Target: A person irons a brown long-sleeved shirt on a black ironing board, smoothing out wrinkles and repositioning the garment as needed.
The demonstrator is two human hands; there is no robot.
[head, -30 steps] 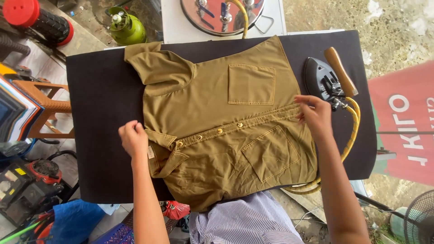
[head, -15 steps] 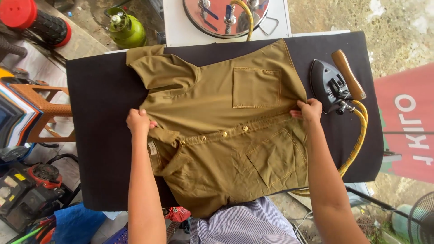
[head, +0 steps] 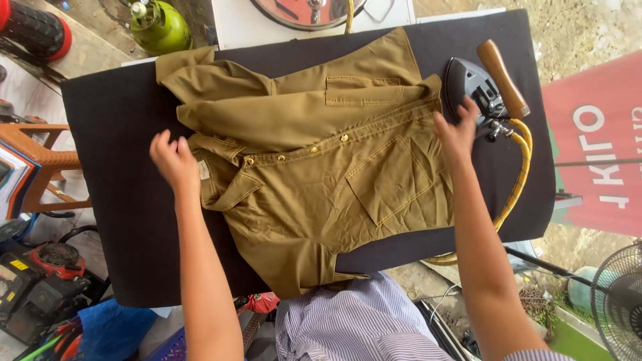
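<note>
Both arms reach forward, left hand [head: 175, 160] and right hand [head: 457, 132] open, palms down.

Bright, even daylight fills the scene, with no hard shadows; only soft shading sits in the folds of the olive shirt [head: 314, 174]. The black worktop [head: 114, 200] stays deep and matte without glare. The centre is sharp. Toward the edges the wide lens bends lines, and the fan [head: 618, 301] looks slightly soft.

Outdoor ironing stall, padded table [head: 120, 220], gas iron [head: 478, 87]
</note>
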